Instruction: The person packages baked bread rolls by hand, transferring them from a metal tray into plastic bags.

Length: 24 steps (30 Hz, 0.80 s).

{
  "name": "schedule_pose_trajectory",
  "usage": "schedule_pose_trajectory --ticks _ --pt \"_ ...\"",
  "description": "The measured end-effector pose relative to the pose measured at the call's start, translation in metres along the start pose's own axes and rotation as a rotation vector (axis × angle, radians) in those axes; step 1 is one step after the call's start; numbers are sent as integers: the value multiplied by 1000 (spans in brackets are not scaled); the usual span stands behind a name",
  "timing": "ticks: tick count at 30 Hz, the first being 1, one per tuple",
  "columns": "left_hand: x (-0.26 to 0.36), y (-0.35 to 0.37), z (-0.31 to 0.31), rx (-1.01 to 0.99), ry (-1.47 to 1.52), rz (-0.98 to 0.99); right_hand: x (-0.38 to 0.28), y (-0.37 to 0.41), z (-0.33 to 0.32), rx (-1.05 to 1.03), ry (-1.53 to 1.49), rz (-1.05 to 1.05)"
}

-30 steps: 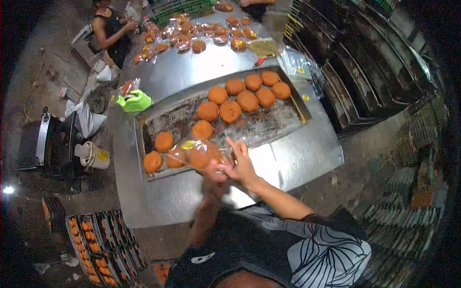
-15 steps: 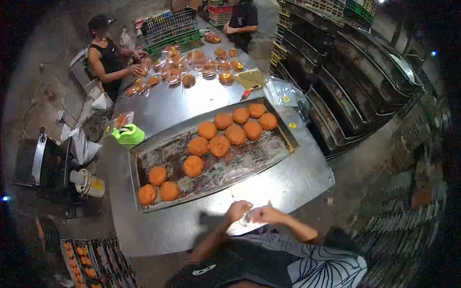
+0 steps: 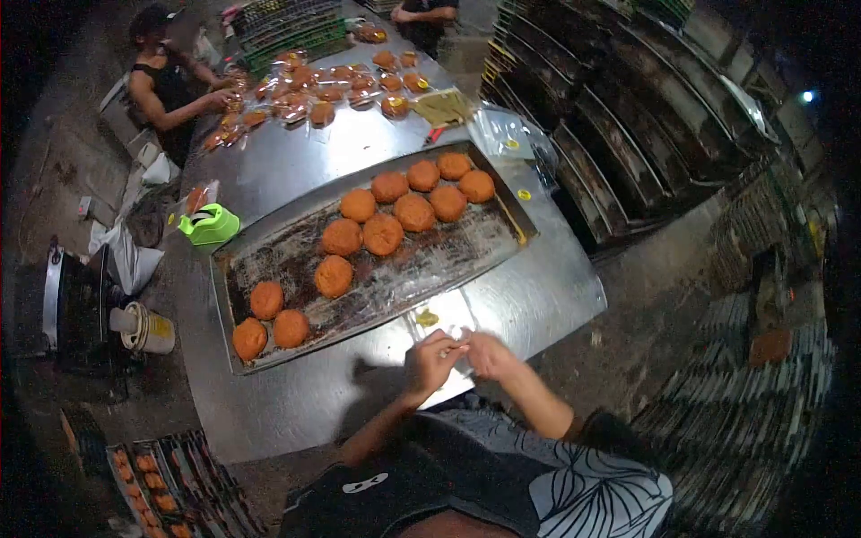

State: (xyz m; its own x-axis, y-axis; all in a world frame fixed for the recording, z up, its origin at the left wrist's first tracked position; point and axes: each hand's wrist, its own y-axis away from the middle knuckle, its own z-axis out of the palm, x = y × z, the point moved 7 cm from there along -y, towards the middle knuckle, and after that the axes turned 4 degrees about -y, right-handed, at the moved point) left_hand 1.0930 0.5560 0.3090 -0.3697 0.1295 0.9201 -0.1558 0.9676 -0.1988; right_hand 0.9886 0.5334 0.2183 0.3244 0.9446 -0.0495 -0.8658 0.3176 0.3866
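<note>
Over the near edge of the metal table, my left hand and my right hand meet at the fingertips. Both are pinched; whatever lies between the fingers is too small to make out. Just beyond them on the table is a small yellow-green piece by a clear, shiny sheet. Farther off, a worn baking tray holds several round orange-brown buns, most of them toward its far right part and a few at its left end.
A green tape dispenser stands left of the tray. Wrapped buns lie at the far side, near a person and crates. Another person is behind. Stacked dark trays rise at the right.
The view has shifted, so the table and tray appear farther left and higher. My hands have come together at the fingertips, and the yellow-green piece now shows beyond them.
</note>
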Motion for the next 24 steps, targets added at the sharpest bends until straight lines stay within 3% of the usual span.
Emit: schedule_pose_trajectory --ticks 2,4,5,6,7,8,9,10,11,12,13,14,16,17,19,20,23,24 --pt "11 0 2 46 -196 174 -48 -7 69 341 587 -562" --pt "-15 -17 -12 258 544 -183 -43 -22 144 0 57 -709" --pt "-34 -28 -20 392 924 -202 -29 -32 154 -108 -15 -557" --pt "-55 -35 -24 391 1185 -290 -14 -41 160 -211 -85 -398" --pt "-79 -34 -31 289 1379 -403 10 -56 149 -75 99 -150" --pt "-103 -26 -41 227 1472 -471 22 -71 107 47 280 -86" --pt "-127 -21 -55 247 1468 -436 1 -78 112 -30 679 -196" --pt "-117 -18 -79 358 1279 -297 -26 -86 124 -126 1075 -308" --pt "-94 -20 -92 391 1271 -289 -80 -101 109 180 1429 -434" --pt "-76 -14 -115 696 1162 -342 -134 -94 148 323 1808 -981" --pt "-69 2 -131 993 1034 -407 -189 -111 137 674 1962 -1102" --pt "-73 9 -138 1022 1026 -417 -225 -124 130 940 2263 -1444" --pt "-84 22 -149 1069 1198 -420 -265 -172 62 937 2345 -1365" --pt "-76 27 -154 1143 1177 -407 -247 -162 79 901 2361 -1360" --pt "-74 36 -166 1181 1200 -367 -199 -146 92 632 2526 -938" --pt "-73 41 -172 1187 1220 -333 -190 -145 92 587 2546 -932" --pt "-75 34 -191 1084 1351 -101 -188 -133 98 486 2209 -1044" --pt "-73 38 -195 1102 1345 -114 -180 -122 111 619 1971 -875"
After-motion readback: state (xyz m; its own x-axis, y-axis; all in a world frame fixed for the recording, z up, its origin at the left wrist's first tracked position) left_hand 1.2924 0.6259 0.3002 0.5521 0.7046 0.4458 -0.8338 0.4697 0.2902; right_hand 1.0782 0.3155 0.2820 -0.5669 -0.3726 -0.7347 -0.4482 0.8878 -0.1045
